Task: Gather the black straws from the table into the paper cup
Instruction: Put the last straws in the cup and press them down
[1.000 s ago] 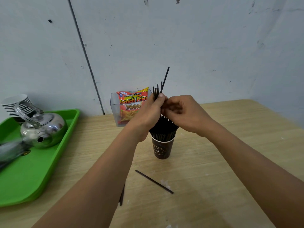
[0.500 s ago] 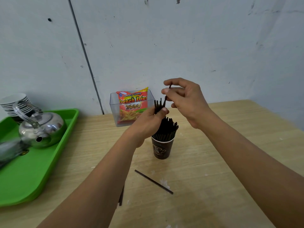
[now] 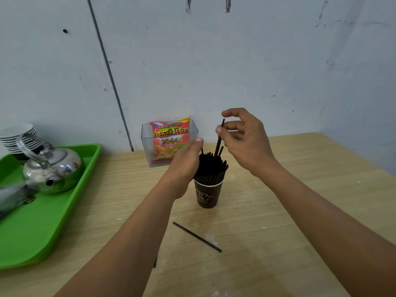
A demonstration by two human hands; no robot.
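Head view, right hand [image 3: 246, 140] beside upright straw [image 3: 220, 138], above paper cup [image 3: 207, 195]

Just past the left hand's fingertips [image 3: 198, 140], a red and orange snack packet [image 3: 170, 139] stands in a clear plastic box [image 3: 147, 151] against the wall. Across its top runs small white lettering, "Kentang Goreng". Under that, in big yellow letters, it says "French Fries", and below those the number "2000". A small round blue mark sits in the packet's upper left corner, too small to read.

Below the right hand's fingers [image 3: 230, 125], the dark paper cup [image 3: 206, 196] carries a pale line drawing of a cup with a few short words inside it; the lettering is too small and blurred to make out.
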